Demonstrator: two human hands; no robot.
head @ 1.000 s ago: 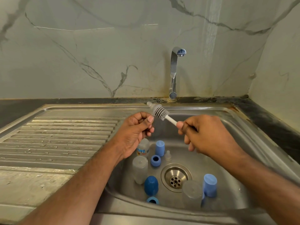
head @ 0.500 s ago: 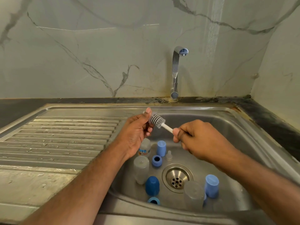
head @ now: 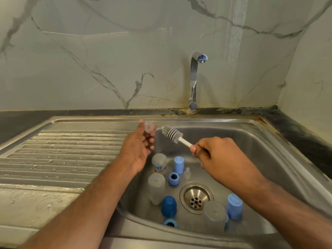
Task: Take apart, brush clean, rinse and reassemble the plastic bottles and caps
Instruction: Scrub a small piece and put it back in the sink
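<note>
Our left hand (head: 139,146) pinches a small clear nipple (head: 149,126) at the fingertips, holding it above the sink (head: 269,144) rim; which way it faces we cannot tell. Just right of those fingers, apart from the nipple, sits the grey bristle head of the brush (head: 172,135). Its long axis slants up-left, bristles toward the nipple, the white handle running down-right into our right hand (head: 218,157), whose fingers curl tight round it. Below both hands, bottles (head: 156,187) and blue caps (head: 178,164) stand in the basin.

Dim, soft; edges perhaps warped.
</note>
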